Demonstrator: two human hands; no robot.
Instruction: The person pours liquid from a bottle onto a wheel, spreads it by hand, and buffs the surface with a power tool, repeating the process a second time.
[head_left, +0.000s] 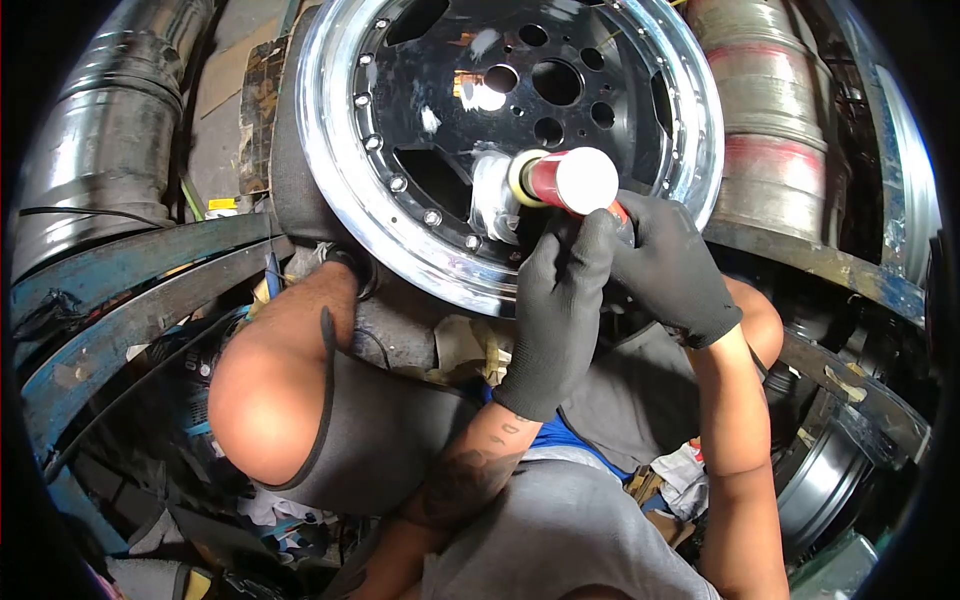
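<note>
A car wheel (640, 130) with a glossy black face and a polished silver lip stands tilted in front of my knees. Small bolts run round its lip, and whitish smears mark the black face. Both hands wear dark grey gloves. My left hand (562, 305) and my right hand (675, 262) are closed together round a small red tool, which looks like a mini polisher (584, 180), with a round white end facing me. Its yellowish pad (522, 178) is at the wheel's face, beside a white smear (492, 200). The fingers partly hide the tool's grip.
Bare metal wheel barrels are stacked at the left (110, 140) and at the right, the right stack (770, 150) with red marks. A blue metal frame (150, 255) runs along the left side. Another silver wheel (825, 490) lies at lower right. My knees flank the work.
</note>
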